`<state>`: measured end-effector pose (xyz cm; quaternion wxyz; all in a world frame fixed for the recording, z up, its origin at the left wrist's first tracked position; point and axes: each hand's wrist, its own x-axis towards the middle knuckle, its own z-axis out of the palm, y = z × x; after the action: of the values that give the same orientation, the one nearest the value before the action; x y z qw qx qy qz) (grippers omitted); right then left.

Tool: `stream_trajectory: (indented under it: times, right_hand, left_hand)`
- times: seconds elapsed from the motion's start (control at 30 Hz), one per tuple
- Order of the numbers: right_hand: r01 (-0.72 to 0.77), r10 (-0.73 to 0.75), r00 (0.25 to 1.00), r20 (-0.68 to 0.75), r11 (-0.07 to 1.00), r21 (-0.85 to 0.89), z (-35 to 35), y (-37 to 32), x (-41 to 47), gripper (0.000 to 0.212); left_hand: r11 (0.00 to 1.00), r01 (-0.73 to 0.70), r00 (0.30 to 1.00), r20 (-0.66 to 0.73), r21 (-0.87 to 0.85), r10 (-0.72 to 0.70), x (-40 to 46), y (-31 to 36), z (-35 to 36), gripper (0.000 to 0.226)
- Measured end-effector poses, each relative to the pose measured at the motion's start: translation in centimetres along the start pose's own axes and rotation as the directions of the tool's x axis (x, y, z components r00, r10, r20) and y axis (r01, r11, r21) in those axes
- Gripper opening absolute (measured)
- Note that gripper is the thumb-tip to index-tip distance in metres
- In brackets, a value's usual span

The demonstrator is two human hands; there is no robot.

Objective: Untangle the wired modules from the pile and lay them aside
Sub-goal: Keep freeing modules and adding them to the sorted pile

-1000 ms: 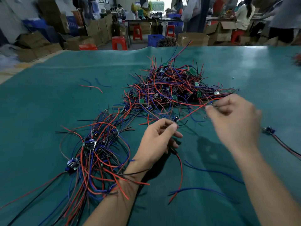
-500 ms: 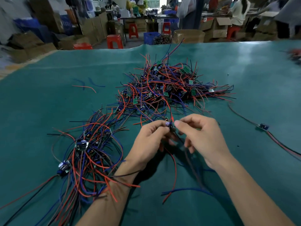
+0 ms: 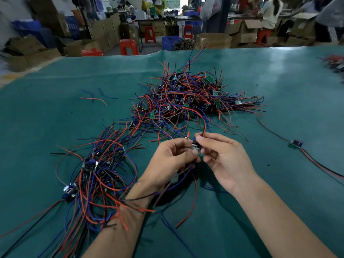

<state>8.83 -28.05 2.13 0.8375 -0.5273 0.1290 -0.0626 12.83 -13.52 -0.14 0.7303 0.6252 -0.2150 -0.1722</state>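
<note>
A tangled pile (image 3: 188, 101) of small circuit modules with red, blue and black wires lies at the table's centre. Just in front of it, my left hand (image 3: 167, 161) and my right hand (image 3: 223, 159) both pinch one small wired module (image 3: 195, 146) between thumb and fingers. Its red and blue wires hang down under my hands and trail onto the table. A looser bundle of wired modules (image 3: 93, 174) lies to the left, with some wires draped over my left forearm. One separate wired module (image 3: 296, 142) lies at the right.
The green table cover (image 3: 55, 112) spreads wide on all sides. A few loose wires (image 3: 93, 98) lie at the left rear. More wires (image 3: 335, 64) sit at the far right edge. Beyond the table are cardboard boxes, red stools and people.
My right hand came back from the right side, where the single module now lies, and joined my left hand on a module. Both hands now hold it a little higher.
</note>
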Motion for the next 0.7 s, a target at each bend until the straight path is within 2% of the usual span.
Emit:
stream_trajectory:
  times: [0.23,0.33,0.4,0.53,0.7]
  right_hand:
    - [0.229,-0.24,0.968,-0.079,0.965,-0.129,-0.7,-0.6,0.2,0.017]
    - [0.388,-0.438,0.896,-0.069,0.849,-0.359,-1.4,-0.8,0.5,0.021]
    - [0.457,-0.538,0.838,-0.086,0.781,-0.426,-2.0,-0.9,0.7,0.023]
    - [0.512,-0.659,0.721,-0.215,0.715,-0.476,-3.8,-1.9,1.8,0.021]
    - [0.525,-0.617,0.593,-0.518,0.784,-0.332,-5.3,-3.0,2.3,0.009]
  left_hand:
    - [0.999,0.011,0.997,-0.082,0.032,-0.008,0.2,-0.1,0.1,0.016]
    - [0.996,0.008,0.998,-0.067,0.092,-0.002,0.3,-0.3,0.1,0.016]
    - [0.992,0.004,0.999,-0.045,0.126,0.001,0.3,-0.4,0.2,0.012]
    - [0.991,-0.006,0.998,-0.054,0.137,0.014,0.4,-0.4,0.2,0.012]
    - [0.989,-0.002,0.996,-0.09,0.145,0.015,0.4,-0.4,0.2,0.015]
